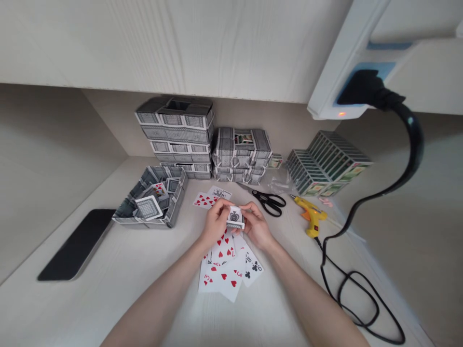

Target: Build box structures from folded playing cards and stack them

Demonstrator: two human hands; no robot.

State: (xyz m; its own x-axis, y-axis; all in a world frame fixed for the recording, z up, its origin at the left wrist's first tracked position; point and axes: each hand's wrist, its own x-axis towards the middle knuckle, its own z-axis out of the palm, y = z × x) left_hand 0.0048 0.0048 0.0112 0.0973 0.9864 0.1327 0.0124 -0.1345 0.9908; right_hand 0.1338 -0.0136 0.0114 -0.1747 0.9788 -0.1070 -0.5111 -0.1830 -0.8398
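Between my hands is a folded playing card (235, 217) with a black spade figure facing up and a patterned strip along its near edge. My left hand (217, 217) grips its left side, fingers closed. On the right side, my right hand (256, 222) pinches it too. Below my hands lies a loose spread of playing cards (223, 277), face up, with hearts and clubs showing. Just beyond my left hand two more face-up cards (204, 200) overlap on the table. Black-handled scissors (269, 200) rest to the right of my right hand.
At left, a box made of cards (173, 217) holds loose cards, beside a black phone (77, 246). Stacked card boxes (181, 132) stand against the back wall. At right are a yellow glue gun (311, 217), its black cord (356, 207), and stacked card packs (329, 161). A power strip (340, 82) hangs overhead.
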